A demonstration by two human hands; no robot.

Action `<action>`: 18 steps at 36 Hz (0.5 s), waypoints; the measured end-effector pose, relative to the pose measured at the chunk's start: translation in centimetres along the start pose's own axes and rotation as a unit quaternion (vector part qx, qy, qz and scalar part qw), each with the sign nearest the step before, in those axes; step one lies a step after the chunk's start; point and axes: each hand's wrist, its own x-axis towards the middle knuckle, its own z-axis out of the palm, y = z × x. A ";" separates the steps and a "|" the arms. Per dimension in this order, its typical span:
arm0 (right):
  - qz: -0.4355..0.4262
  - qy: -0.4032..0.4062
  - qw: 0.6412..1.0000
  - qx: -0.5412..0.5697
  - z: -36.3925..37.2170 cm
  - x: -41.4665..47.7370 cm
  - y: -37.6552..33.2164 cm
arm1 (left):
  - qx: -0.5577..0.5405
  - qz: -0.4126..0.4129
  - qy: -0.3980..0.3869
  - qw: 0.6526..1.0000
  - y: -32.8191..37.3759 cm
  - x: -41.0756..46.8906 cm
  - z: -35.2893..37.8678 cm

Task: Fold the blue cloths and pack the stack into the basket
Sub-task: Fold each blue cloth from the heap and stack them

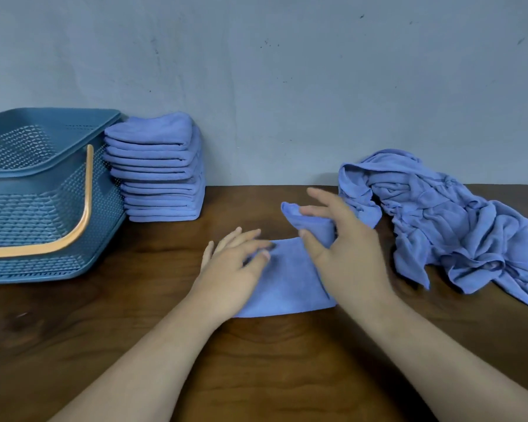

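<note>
**Cloth half-folded between my two hands**

Cloth (287, 281) lies on the dark wooden table (256, 367) straight in front of me, a blue rectangle with its near edge flat on the wood. My left hand (232, 269) lies on its left part, palm down, with the fingers straight and spread and pressing the fabric to the table. My right hand (345, 251) is at the cloth's far right corner. Thumb and fingers pinch that corner and hold it off the table, so the fabric rises in a rolled flap above the flat part. The two hands are close but not touching, with a strip of bare cloth between them.

The stack (159, 169) of folded blue cloths stands at the back left against the grey wall (287, 86), well apart from my left hand. Just left of the stack sits the blue perforated basket (37, 190), its orange handle (87, 205) swung down over the near side. I cannot tell whether stack and basket touch. Nothing of the basket's inside that I can see holds a cloth.

On my right, the heap (457, 220) of unfolded blue cloths sprawls from the wall toward the table's right edge. Its nearest fold lies just behind my right hand.
</note>
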 end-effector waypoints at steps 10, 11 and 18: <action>-0.099 -0.136 0.985 -0.029 3.3 -2.4 0.3 | -0.253 -0.090 0.076 0.960 1.2 0.1 -0.8; -0.099 -0.136 0.985 -0.023 3.1 -2.3 0.3 | -0.248 -0.088 0.067 0.962 1.1 0.3 -0.7; -0.138 -0.198 0.964 -0.110 1.6 -2.4 0.9 | -0.237 -0.080 0.062 0.966 0.5 0.7 -0.6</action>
